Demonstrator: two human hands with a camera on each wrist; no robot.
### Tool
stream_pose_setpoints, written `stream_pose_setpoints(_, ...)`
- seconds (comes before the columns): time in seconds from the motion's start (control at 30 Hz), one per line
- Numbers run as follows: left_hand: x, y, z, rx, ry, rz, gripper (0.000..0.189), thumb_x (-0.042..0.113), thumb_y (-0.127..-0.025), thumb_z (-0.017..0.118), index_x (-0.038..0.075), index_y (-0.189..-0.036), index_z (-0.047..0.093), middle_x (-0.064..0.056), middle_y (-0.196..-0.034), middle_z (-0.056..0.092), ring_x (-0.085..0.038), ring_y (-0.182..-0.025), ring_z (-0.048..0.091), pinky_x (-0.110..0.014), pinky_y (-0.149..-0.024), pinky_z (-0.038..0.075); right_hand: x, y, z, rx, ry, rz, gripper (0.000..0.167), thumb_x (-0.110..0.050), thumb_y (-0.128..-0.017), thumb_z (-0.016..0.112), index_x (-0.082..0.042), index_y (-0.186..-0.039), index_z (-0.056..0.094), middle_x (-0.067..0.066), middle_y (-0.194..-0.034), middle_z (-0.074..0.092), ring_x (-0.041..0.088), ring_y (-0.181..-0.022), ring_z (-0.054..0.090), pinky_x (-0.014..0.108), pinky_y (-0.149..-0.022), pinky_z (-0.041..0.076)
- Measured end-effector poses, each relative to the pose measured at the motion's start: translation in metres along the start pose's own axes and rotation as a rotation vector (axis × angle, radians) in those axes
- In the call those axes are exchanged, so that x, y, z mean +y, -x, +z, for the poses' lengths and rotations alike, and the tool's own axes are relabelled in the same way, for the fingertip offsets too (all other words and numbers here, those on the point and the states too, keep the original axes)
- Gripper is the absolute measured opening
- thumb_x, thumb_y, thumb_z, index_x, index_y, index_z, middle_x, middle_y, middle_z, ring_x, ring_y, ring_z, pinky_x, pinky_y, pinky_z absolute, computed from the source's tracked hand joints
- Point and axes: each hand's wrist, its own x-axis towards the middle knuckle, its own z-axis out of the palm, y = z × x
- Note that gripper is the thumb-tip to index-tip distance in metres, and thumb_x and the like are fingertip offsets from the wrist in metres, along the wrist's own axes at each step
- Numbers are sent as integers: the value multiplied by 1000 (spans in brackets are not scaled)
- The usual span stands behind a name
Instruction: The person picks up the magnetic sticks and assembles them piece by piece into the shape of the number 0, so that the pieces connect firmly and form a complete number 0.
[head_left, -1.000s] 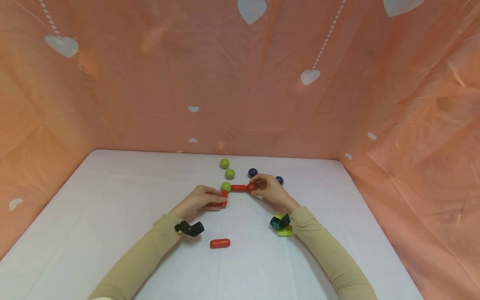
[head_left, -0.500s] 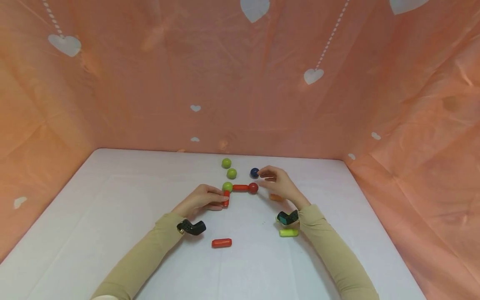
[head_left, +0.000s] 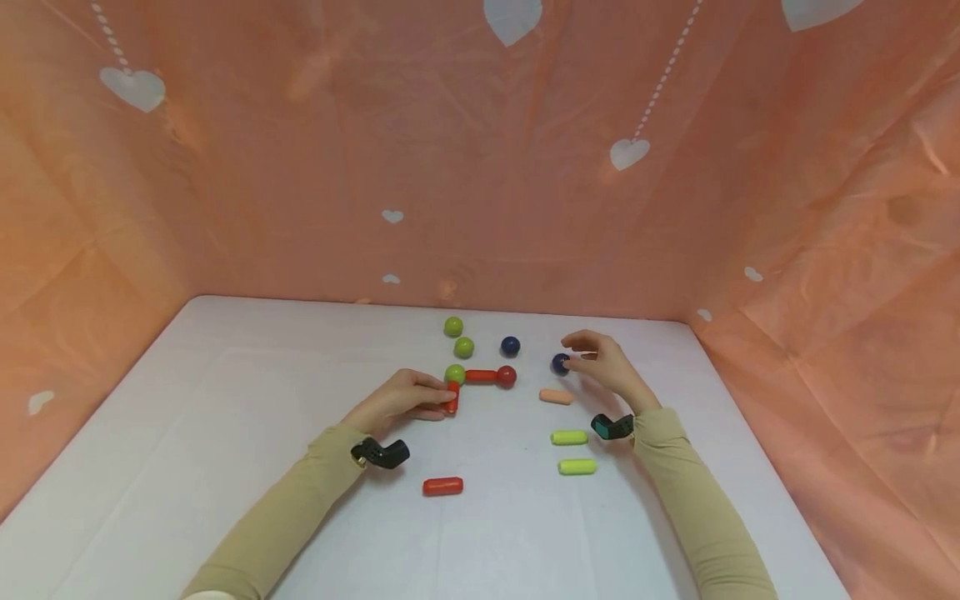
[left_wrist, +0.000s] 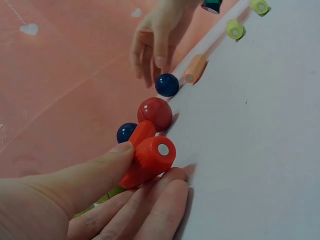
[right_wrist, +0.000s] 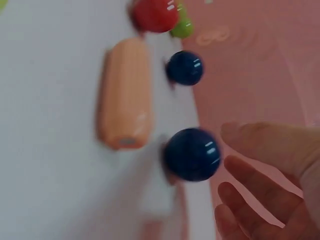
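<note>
My left hand (head_left: 405, 397) pinches a short red rod (left_wrist: 150, 159) between thumb and fingers; a pale disc shows on the rod's end. This rod runs toward me from a green ball (head_left: 455, 374). From the same ball a second red rod (head_left: 481, 376) extends right to a red ball (head_left: 507, 377), making an L shape. My right hand (head_left: 604, 362) hovers at a dark blue ball (right_wrist: 192, 154), its fingers spread loosely and thumb close beside the ball. In the right wrist view a gap shows between the fingertips and that ball.
Two green balls (head_left: 453, 327) and another blue ball (head_left: 510, 346) lie farther back. An orange rod (head_left: 556, 397) and two yellow-green rods (head_left: 569, 437) lie at the right. Nearer me is a loose red rod (head_left: 442, 487). An orange curtain (head_left: 480, 183) borders the white table (head_left: 262, 367).
My right hand has let go of the red ball and moved right to the farther-right blue ball, uncovering the orange rod. My left hand has kept its grip on the red rod.
</note>
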Motion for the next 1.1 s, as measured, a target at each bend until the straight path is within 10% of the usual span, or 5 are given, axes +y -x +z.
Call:
stream_pose_setpoints(0.47, -2, -4, -1, -8, 7, -20, 33, 10, -85, 73, -9, -110, 64, -15, -92, 68, -22, -80, 69, -34, -77, 57, 0, 0, 11, -66, 37, 85, 38, -3, -86, 70, 3, -122, 59, 19, -120, 60, 36, -108, 57, 48, -94, 47)
stream_pose_setpoints(0.8, 2, 0, -3, -14, 5, -13, 34, 12, -83, 75, -7, -110, 66, -15, -94, 69, -23, -84, 70, -33, -79, 56, -42, 3, 27, -75, -242, 149, 44, -22, -86, 73, -7, -125, 58, 9, -120, 61, 25, -106, 60, 36, -95, 48)
stream_pose_setpoints(1.1, 2, -1, -3, -14, 7, -22, 34, 10, -84, 74, -9, -111, 65, -14, -94, 69, -21, -83, 70, -32, -79, 56, -63, 14, 74, -249, -323, 164, 38, -19, -83, 76, -10, -117, 62, 8, -116, 60, 20, -100, 64, 33, -84, 52)
